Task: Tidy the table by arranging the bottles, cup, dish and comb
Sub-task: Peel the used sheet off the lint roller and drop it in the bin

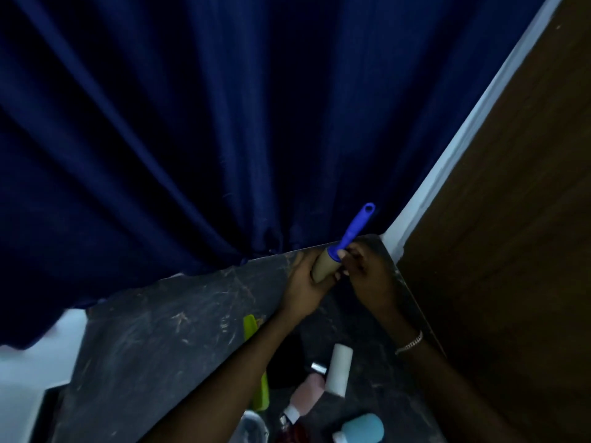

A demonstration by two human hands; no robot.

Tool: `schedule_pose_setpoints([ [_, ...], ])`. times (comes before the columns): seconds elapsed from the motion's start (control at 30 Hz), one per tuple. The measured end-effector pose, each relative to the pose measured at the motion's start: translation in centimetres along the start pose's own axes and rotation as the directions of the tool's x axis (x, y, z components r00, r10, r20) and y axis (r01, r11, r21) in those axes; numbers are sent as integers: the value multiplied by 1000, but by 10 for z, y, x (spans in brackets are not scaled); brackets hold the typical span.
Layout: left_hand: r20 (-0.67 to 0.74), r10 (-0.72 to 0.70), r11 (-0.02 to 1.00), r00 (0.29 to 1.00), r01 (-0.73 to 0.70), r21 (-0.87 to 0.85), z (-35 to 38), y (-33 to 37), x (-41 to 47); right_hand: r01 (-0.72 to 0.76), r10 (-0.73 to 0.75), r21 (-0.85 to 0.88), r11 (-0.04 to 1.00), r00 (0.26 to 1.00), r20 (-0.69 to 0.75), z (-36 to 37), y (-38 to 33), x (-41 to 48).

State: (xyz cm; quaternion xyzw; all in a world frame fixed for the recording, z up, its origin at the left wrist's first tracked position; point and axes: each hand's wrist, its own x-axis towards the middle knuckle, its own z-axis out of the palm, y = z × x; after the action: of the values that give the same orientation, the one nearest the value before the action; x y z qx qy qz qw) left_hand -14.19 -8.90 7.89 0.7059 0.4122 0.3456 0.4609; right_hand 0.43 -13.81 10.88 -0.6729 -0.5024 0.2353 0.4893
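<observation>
Both hands hold a lint roller (pixel 339 251) above the far corner of the tabletop (pixel 153 334), near the dark blue curtain (pixel 192 123) and the white wall trim. The left hand (pixel 305 282) wraps its fingers (pixel 334 275) closed around the tan cardboard-like roll, and the right hand (pixel 367 270) pinches with closed fingers the place where the roll meets the blue plastic handle. The handle points up and away, with a hanging hole at its tip.

I judge that the step in hand is to handle this roller, perhaps to place it at the back corner; the bottles and the rest are not yet arranged. The next move calls for setting it down steadily, because a round roll can roll away on the smooth surface.

The tabletop looks like dark stone with pale scratched veins. Near the lower edge lie the task's things: a white cylinder (pixel 339 369), a pink bottle (pixel 308 393) with a silver cap, a light blue bottle (pixel 361 428), and a yellow-green flat piece (pixel 260 391), maybe the comb, partly hidden under the left forearm. A dark red bottle (pixel 292 431) is cut by the frame. The cup and the dish I cannot identify.
</observation>
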Motion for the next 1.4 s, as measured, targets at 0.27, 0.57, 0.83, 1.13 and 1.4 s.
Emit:
schedule_pose_setpoints([
  [0.27, -64, 70, 979, 996, -56, 197, -107, 17, -104, 146, -69, -335, 931, 971, 230, 14, -114, -83],
  [0.57, -158, 137, 867, 978, -42, 497, -205, 26, -202, 545, -226, -664, 511, 831, 508, 106, -215, -131],
  [0.83, -210, 179, 697, 961, 27, 717, -295, 25, -280, 684, -245, -549, 480, 706, 665, 170, -219, -165],
  [1.13, -468, 39, 688, 883, 316, 653, -367, 0, -390, 557, -140, -351, 753, 656, 742, 202, -213, -187],
  [1.4, -705, -212, 802, 677, 532, 270, -383, -21, -497, 149, -86, 24, 989, 428, 900, 287, -213, -257],
])
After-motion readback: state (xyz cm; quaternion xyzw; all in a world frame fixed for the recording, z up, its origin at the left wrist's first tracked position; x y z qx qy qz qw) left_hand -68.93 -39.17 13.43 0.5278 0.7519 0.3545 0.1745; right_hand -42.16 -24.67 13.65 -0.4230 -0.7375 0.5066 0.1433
